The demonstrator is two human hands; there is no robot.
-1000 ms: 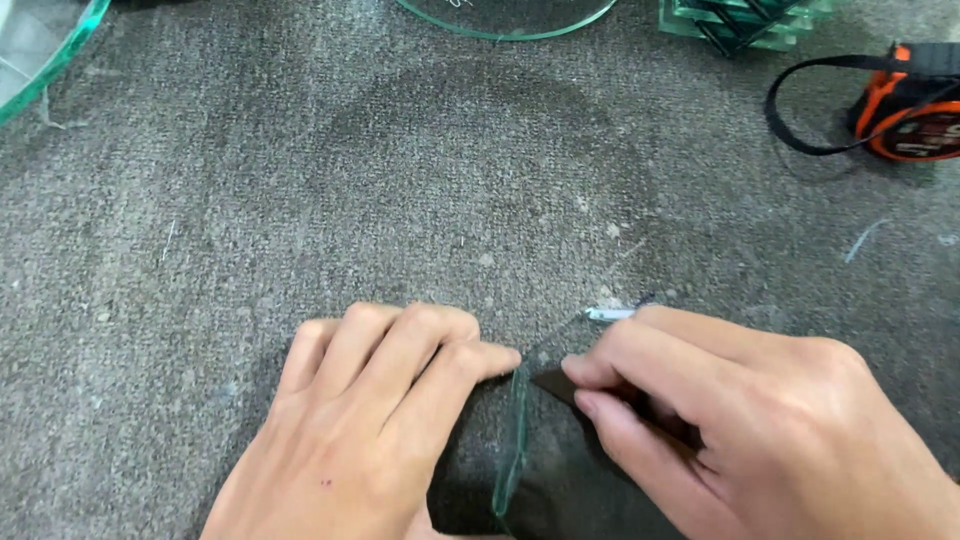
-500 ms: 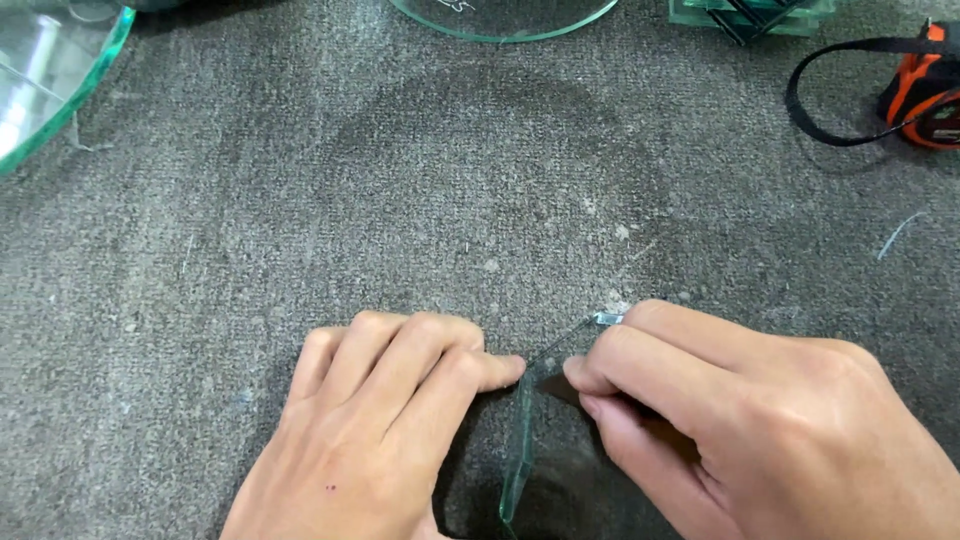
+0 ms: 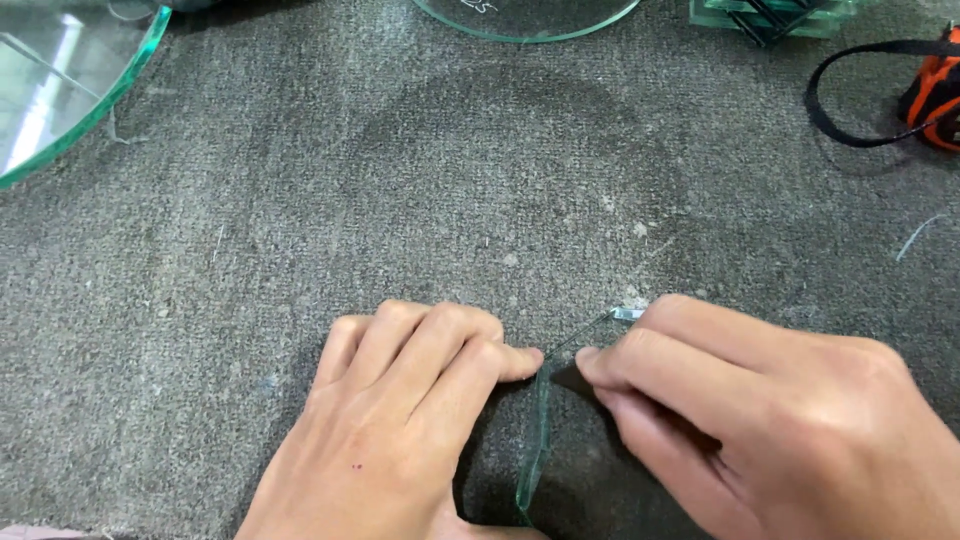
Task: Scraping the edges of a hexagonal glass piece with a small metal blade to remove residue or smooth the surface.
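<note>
A small clear glass piece (image 3: 537,440) with a greenish edge lies on the grey felt mat (image 3: 400,200), its pointed tip showing at the upper right. My left hand (image 3: 400,430) rests with curled fingers on the mat, thumb tip against the glass edge. From the other side my right hand (image 3: 770,420) pinches the same edge, fingers closed over the piece; something dark shows under its fingertips, and I cannot tell what it is. Most of the glass is hidden under the two hands.
A round glass disc (image 3: 525,22) lies at the top centre and a large curved glass pane (image 3: 60,100) at the top left. A stack of green glass pieces (image 3: 770,15) and an orange-black tape measure (image 3: 935,90) with a black strap sit top right. Small glass chips (image 3: 637,230) dot the mat.
Both hands stay closed on the glass piece in the same pose. The view has shifted a little, so the tape measure sits further toward the right edge.
</note>
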